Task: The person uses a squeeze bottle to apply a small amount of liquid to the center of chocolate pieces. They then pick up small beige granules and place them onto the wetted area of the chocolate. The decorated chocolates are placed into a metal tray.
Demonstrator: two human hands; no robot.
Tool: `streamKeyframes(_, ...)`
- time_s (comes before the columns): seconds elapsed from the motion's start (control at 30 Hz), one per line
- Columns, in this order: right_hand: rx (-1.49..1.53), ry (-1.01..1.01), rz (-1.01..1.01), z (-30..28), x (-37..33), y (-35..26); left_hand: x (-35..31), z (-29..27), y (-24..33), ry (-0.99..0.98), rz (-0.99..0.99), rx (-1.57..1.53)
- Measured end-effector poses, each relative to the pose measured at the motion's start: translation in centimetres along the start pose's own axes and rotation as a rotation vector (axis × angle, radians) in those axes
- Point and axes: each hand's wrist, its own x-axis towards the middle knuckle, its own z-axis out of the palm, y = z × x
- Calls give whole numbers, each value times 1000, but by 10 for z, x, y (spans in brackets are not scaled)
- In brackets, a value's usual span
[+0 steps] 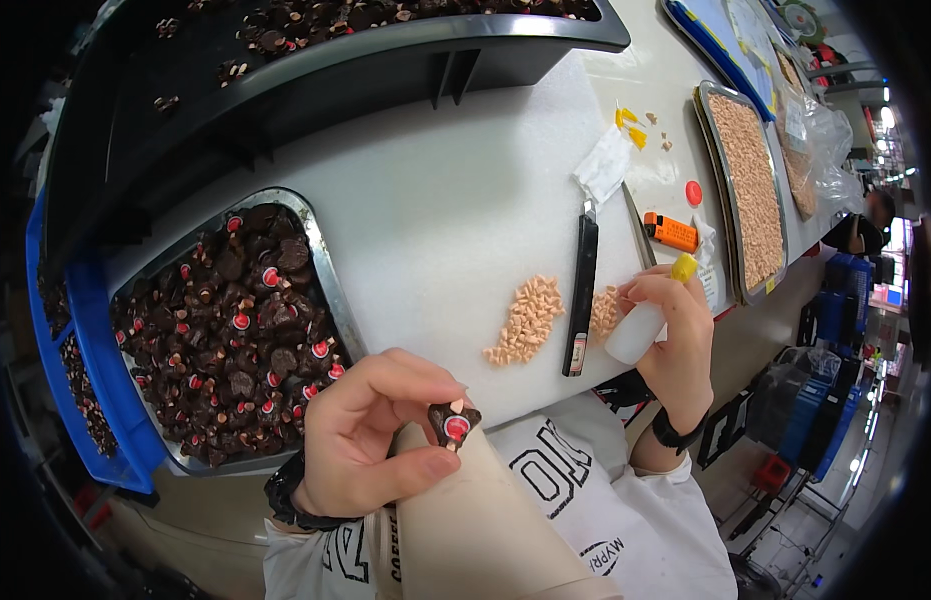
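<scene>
Between the thumb and fingers of my left hand (370, 440) is a small dark brown figure piece (456, 428) with a round red-and-white middle and pale pink bits on it. My right hand (687, 335) grips a small white squeeze bottle (633, 336) with a yellow cap, tilted over the mat. Beside that hand lies a black utility knife (583, 285). A loose heap of tiny beige parts (526, 322) sits left of the knife, and a smaller heap (605, 312) is partly hidden by my right fingers. On the left, a metal tray (332, 290) is filled with similar dark brown pieces (225, 350).
A large black bin (385, 80) with more dark pieces spans the back left; a blue bin (105, 370) stands at the left edge. Right of the mat are tweezers (638, 228), an orange lighter (671, 233), a red disc (693, 192) and a tray of beige parts (753, 200).
</scene>
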Motion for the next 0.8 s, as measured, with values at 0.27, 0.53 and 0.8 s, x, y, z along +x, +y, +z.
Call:
streamKeyframes(0.27,-8,35,-31,3,-1,-2,0,2,2,30,-23,11)
streamKeyframes(0.53,28,43,-4,4,0,-5,1,2,4,8,-46,18)
streamKeyframes(0.8,37,65,-38,4,-1,-3,1,2,2,27,2,-1)
